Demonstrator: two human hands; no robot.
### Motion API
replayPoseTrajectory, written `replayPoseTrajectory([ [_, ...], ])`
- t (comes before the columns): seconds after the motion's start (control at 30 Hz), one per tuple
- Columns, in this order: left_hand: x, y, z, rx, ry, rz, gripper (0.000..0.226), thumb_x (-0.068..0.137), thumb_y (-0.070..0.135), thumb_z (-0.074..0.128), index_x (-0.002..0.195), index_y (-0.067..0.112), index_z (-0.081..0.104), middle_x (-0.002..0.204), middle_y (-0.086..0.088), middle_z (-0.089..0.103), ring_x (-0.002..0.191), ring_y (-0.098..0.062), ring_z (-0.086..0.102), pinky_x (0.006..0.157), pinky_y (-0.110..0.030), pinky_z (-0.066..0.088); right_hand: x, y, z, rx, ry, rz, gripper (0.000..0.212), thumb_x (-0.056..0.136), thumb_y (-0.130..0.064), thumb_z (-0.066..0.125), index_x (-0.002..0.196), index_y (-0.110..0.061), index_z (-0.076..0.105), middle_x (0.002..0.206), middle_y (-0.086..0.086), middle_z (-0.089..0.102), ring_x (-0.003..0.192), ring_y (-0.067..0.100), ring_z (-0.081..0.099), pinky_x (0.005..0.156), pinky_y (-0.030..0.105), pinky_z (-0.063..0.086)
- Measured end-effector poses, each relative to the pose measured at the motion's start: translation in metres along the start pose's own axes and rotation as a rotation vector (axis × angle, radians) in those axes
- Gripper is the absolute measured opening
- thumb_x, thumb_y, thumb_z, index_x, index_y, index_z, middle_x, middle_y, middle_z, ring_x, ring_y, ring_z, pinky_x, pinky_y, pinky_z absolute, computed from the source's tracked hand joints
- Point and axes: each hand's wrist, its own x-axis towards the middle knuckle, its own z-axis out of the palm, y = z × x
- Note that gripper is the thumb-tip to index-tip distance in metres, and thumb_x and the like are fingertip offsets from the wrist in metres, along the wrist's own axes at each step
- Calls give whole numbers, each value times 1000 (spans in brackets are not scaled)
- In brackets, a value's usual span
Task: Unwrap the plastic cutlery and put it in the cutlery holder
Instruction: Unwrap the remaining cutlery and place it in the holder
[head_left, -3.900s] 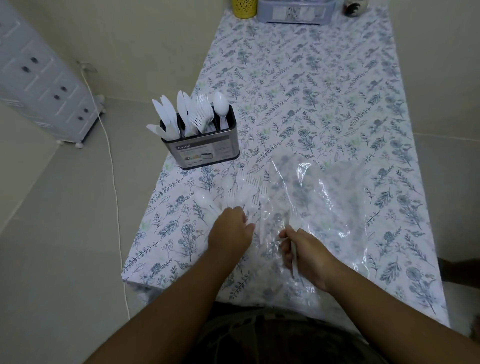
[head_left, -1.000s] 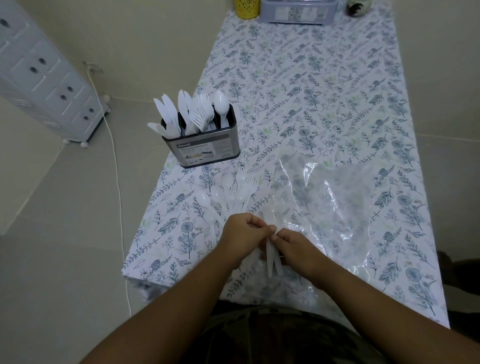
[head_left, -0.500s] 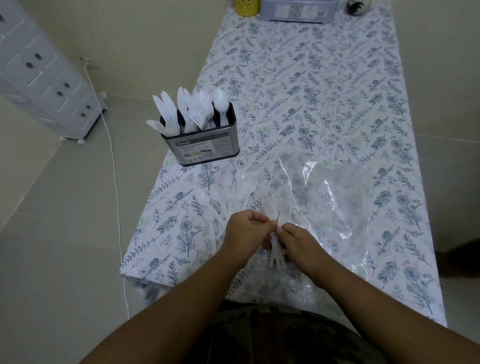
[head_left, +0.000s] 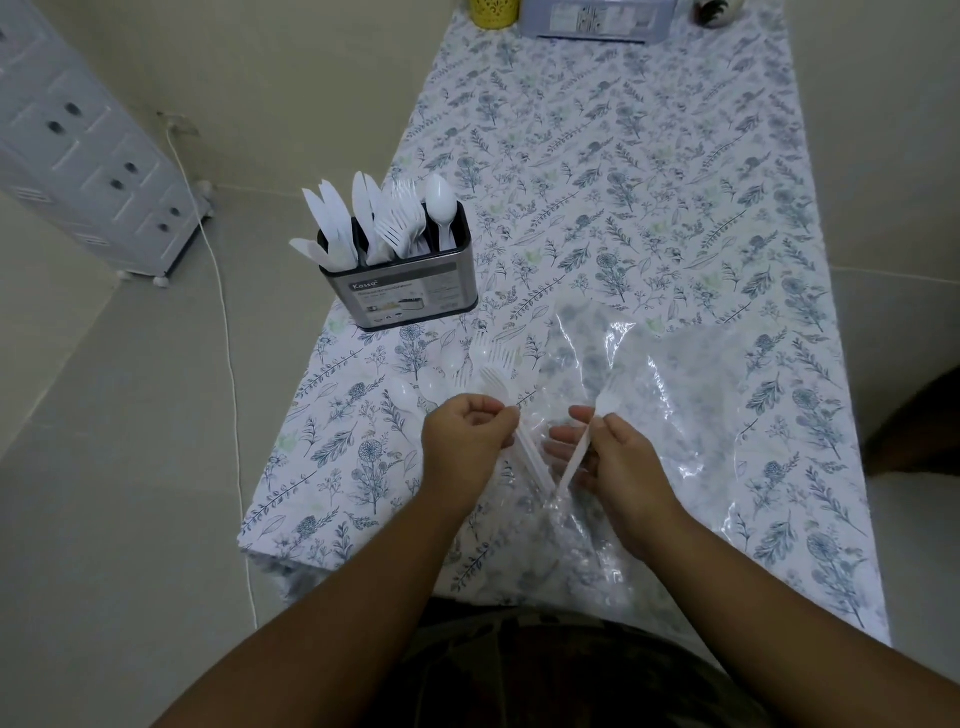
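Here, a person stands at the near end of a long table (head_left: 649, 171) with a flowery cloth on it. The left hand (head_left: 467, 436) has its fingers curled round a small bunch of white plastic forks (head_left: 519, 431), and the tines stick up past the thumb. The right hand (head_left: 610, 449) pinches one white fork (head_left: 587, 441) between thumb and finger, while its other fingers are spread loosely. The two handles cross low down between the hands, like a letter V.

Under the hands and off to the right lies a big crinkly sheet of clear plastic wrap (head_left: 701, 395). It is shiny, so the cloth under it is hard to see. Just beyond the left hand, some loose spoons and forks (head_left: 457, 371) lie on the cloth.

Farther back, near the left edge of the table, stands the metal cutlery holder (head_left: 402, 296). White knives, forks and a spoon stand up in it.

At the far end sit a yellow cup (head_left: 493, 13) and a grey box (head_left: 592, 21). On the floor to the left stand a white drawer cabinet (head_left: 88, 156) and a thin white cord (head_left: 228, 338).
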Motion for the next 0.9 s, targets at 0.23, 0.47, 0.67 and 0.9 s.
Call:
replayPoseTrajectory([
  [0.23,-7,4,2,66,-237,-12,17,81,9,80,92,2,69,61,0,68,65,-18,71,72,-34,62,-7,7,4,-226,-214,0,23,103,-18,55,106,-6,75,99,14,79,89,27,78,79,39,64],
  [0.47,-10,3,5,189,-303,40,14,92,21,70,99,8,71,76,-4,75,71,-11,72,68,-22,58,-3,11,-4,-121,-208,48,14,92,-8,70,102,-4,78,96,16,79,88,29,78,72,33,63],
  [0.67,6,-6,-2,695,-168,309,14,93,19,64,102,15,72,89,4,71,81,-8,66,70,-13,49,1,21,-8,-161,-144,92,19,89,-11,75,97,6,74,90,23,77,87,36,77,77,43,64],
  [0.9,40,-9,-3,1009,-38,257,20,89,28,71,99,11,65,92,-4,67,87,-21,63,76,-36,56,3,31,-16,-99,-112,175,20,89,-10,75,97,8,74,94,23,78,90,32,77,89,51,61],
])
